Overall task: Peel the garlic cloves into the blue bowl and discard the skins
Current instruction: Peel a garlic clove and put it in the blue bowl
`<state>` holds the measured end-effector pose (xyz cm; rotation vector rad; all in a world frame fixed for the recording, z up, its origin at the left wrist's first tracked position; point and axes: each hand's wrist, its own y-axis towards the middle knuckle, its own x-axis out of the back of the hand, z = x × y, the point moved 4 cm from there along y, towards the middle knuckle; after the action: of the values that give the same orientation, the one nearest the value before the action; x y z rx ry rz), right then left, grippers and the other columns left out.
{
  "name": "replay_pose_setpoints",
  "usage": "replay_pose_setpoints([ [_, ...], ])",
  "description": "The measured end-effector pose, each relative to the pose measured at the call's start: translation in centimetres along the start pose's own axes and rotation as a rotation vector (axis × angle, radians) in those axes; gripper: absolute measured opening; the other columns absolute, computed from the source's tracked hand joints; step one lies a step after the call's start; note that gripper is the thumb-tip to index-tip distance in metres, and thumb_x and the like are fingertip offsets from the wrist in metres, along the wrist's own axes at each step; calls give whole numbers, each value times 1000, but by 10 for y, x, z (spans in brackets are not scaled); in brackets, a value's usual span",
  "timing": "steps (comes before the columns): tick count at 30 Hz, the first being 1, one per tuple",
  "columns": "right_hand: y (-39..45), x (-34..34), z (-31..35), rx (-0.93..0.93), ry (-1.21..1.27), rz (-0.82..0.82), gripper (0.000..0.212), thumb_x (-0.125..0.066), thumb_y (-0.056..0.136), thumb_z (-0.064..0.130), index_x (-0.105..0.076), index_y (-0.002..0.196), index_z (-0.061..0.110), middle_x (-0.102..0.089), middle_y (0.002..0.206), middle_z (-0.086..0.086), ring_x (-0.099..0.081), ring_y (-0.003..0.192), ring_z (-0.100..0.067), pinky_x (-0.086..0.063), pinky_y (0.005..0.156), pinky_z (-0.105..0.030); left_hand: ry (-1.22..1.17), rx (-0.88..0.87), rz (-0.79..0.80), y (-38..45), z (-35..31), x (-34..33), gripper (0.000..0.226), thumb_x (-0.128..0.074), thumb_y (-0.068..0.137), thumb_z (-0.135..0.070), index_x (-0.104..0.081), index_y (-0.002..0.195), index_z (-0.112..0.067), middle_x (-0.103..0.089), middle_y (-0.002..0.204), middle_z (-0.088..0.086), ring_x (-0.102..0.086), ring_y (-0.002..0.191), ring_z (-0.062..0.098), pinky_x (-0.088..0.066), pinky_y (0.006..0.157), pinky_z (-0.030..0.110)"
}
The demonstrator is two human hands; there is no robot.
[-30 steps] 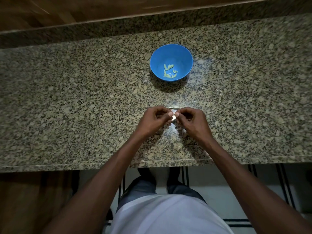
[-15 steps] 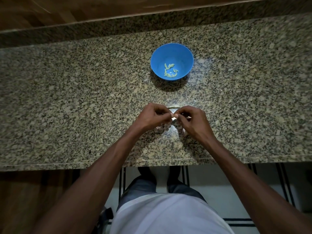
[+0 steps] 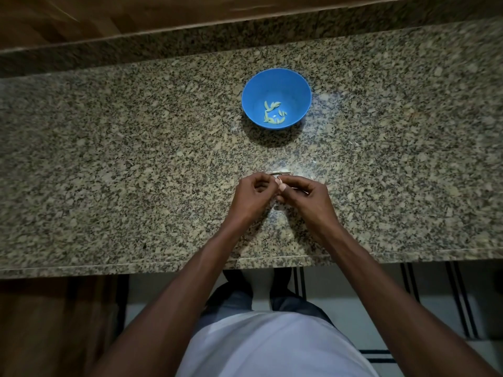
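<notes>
Hands barely shifted over the last second: left hand (image 3: 251, 198) and right hand (image 3: 306, 198) still pinch one garlic clove (image 3: 280, 186) between their fingertips, so peeling's ongoing. Blue bowl (image 3: 299, 85) sits well beyond them on the worktop (image 3: 109, 159), a few peeled cloves (image 3: 273, 112) inside.

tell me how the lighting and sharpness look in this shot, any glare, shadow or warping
Head view: dim overall, with a pale glare patch on the granite counter between the blue bowl and the hands; the bowl throws a dark shadow toward the person; the counter edges bow from wide-angle distortion; the far right of the counter is smeared; whatever the left hand and right hand pinch is too small to make out.
</notes>
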<state>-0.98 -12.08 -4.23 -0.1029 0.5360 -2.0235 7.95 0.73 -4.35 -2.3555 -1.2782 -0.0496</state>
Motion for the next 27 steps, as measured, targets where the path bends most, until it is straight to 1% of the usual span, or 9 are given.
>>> replay_pose_setpoints([
  [2,0,1,-1,-20,5,7,26,-77,93,13,-77,118,5,-78,117,-3,-76,103,-20,-64,87,-36,-4,-16,-12,-1,0,0,20,-72,97,-26,-72,107,-9,-75,100,5,-73,95,15,-60,84,26],
  [5,0,4,-2,-34,-32,-11,24,-78,94,15,-78,116,9,-79,112,-1,-76,102,-23,-64,81,-37,-12,-43,-26,-3,-1,0,18,-75,94,-21,-73,106,-8,-76,99,4,-73,93,11,-60,82,23],
  [8,2,8,0,-30,-83,-18,23,-80,92,15,-79,114,9,-80,109,-3,-77,101,-24,-64,86,-43,-22,-64,-33,-4,-2,1,17,-76,93,-17,-73,107,-8,-76,100,5,-74,93,11,-60,80,23],
  [10,4,11,1,-31,-117,-28,22,-82,90,13,-79,110,6,-80,103,-9,-78,97,-26,-64,89,-48,-52,-75,-24,-4,-2,0,15,-75,94,-15,-73,107,-7,-77,101,6,-75,94,14,-61,81,26],
  [14,7,18,4,-2,-217,-34,20,-85,87,17,-77,104,8,-79,95,-11,-78,92,-28,-64,87,-47,-25,-77,37,-1,-3,0,13,-71,97,-15,-72,108,-8,-76,100,6,-74,93,15,-61,82,28],
  [16,6,19,4,11,-197,-31,17,-82,90,15,-78,105,8,-80,97,-8,-78,93,-25,-64,88,-42,-48,-33,60,1,-2,-2,15,-68,99,-17,-72,109,-7,-76,100,7,-72,91,13,-59,79,25],
  [20,3,16,5,-9,-97,-41,16,-76,95,12,-76,109,4,-80,95,-11,-77,84,-17,-62,78,-29,-249,115,85,2,2,-11,21,-65,101,-19,-71,113,-2,-73,92,8,-67,78,12,-53,72,28],
  [23,4,15,6,-8,-130,-39,17,-74,96,12,-75,110,3,-80,94,-13,-77,83,-21,-63,78,-30,-394,203,85,-1,3,-15,19,-61,102,-11,-68,113,2,-69,85,8,-63,70,10,-49,66,24],
  [27,7,12,6,-4,-154,-48,20,-72,98,12,-74,113,-1,-80,96,-15,-78,89,-27,-64,83,-33,-458,244,73,-2,3,-17,11,-56,103,-4,-65,109,-1,-68,83,4,-60,71,11,-47,67,24],
])
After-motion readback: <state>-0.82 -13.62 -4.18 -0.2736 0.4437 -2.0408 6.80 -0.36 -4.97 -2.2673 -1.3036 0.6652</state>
